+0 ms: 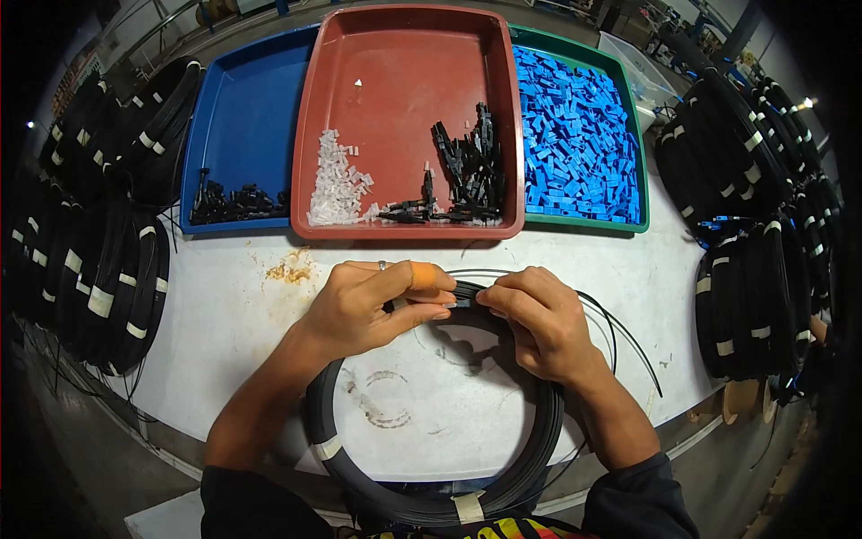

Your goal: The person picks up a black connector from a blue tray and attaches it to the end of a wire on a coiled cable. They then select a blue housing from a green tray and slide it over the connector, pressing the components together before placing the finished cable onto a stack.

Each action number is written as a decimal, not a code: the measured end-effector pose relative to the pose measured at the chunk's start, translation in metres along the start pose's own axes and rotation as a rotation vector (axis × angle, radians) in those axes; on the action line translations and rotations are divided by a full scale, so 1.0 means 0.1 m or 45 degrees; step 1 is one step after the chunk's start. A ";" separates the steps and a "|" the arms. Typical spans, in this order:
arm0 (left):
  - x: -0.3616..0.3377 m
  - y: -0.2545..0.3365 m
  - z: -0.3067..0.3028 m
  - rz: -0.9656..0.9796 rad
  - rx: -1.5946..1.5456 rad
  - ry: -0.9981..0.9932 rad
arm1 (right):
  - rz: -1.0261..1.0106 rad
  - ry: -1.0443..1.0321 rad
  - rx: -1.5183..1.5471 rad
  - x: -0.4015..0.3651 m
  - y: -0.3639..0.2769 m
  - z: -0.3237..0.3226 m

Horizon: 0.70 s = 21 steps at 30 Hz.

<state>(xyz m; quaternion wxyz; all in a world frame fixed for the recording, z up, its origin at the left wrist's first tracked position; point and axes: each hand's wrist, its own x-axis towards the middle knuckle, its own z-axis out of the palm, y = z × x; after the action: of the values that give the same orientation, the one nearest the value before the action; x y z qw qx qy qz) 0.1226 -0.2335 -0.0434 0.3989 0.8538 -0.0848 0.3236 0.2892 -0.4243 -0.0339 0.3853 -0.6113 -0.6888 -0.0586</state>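
Note:
A black cable coil (359, 472), bound with white tape, lies on the white table (224, 314) in front of me. My left hand (373, 305) and my right hand (539, 319) meet over the far side of the coil. Both pinch the black cable end (467, 292) between fingertips, and a small pale part shows between them. My left forefinger wears an orange finger cot, and a ring sits on that hand. A thin loose strand (620, 332) curves out to the right of the coil.
Three trays stand beyond the hands: a blue tray (242, 117) with black parts, a red tray (404, 63) with clear and black parts, a green tray (628, 108) full of blue parts. Stacks of taped black coils (117, 269) line both table sides (754, 296).

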 end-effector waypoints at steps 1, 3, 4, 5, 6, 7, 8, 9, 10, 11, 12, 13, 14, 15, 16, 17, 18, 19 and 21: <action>0.01 0.01 0.00 -0.004 0.009 -0.016 | -0.002 -0.001 0.004 0.00 0.00 0.00; 0.00 0.02 -0.01 -0.008 0.017 -0.034 | -0.009 -0.020 -0.013 -0.01 0.01 0.00; 0.00 0.03 -0.02 -0.008 0.036 -0.046 | -0.010 -0.021 -0.014 0.00 0.00 -0.01; 0.00 0.03 -0.02 -0.008 0.056 -0.059 | -0.016 -0.027 -0.017 0.01 -0.01 -0.02; 0.00 0.02 -0.02 -0.009 0.054 -0.059 | -0.018 -0.034 -0.020 0.01 -0.02 -0.02; -0.01 0.02 -0.01 -0.027 0.015 -0.042 | -0.016 -0.034 -0.019 0.00 -0.02 -0.01; -0.01 0.01 -0.01 -0.044 -0.022 -0.024 | 0.022 -0.024 0.033 0.00 -0.01 0.01; -0.01 0.01 -0.01 -0.045 -0.023 -0.024 | 0.059 -0.016 0.084 -0.01 0.00 0.02; -0.01 0.01 -0.01 -0.048 -0.045 -0.017 | 0.059 -0.017 0.084 -0.02 0.00 0.02; -0.01 0.01 -0.01 -0.053 -0.067 -0.009 | 0.101 -0.054 0.157 -0.02 0.01 0.02; 0.00 0.02 -0.01 -0.055 -0.065 -0.007 | 0.142 -0.091 0.232 -0.03 0.01 0.02; 0.02 0.03 -0.01 -0.036 -0.040 -0.044 | 0.139 -0.093 0.236 -0.03 0.02 0.02; 0.03 0.05 -0.01 -0.018 -0.015 -0.081 | 0.104 -0.121 0.199 -0.03 0.02 0.02; 0.04 0.06 -0.02 -0.022 -0.011 -0.078 | 0.067 -0.147 0.160 -0.02 0.02 0.03; 0.04 0.07 -0.03 -0.040 -0.009 -0.099 | 0.064 -0.148 0.164 -0.02 0.02 0.04; 0.05 0.07 -0.03 -0.058 -0.008 -0.122 | 0.074 -0.143 0.200 -0.02 0.02 0.04; 0.04 0.06 -0.03 -0.060 -0.010 -0.122 | 0.087 -0.138 0.234 -0.03 0.01 0.05; 0.04 0.04 -0.04 -0.045 -0.037 -0.139 | 0.090 -0.138 0.233 -0.03 0.01 0.04; 0.05 0.01 -0.07 -0.027 -0.064 -0.158 | 0.182 -0.137 0.319 -0.04 0.01 0.04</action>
<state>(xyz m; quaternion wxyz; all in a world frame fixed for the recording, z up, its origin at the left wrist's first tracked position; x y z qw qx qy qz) 0.1226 -0.2291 -0.0365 0.4175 0.8628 -0.1084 0.2635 0.2881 -0.4248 -0.0398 0.4242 -0.6081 -0.6652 0.0884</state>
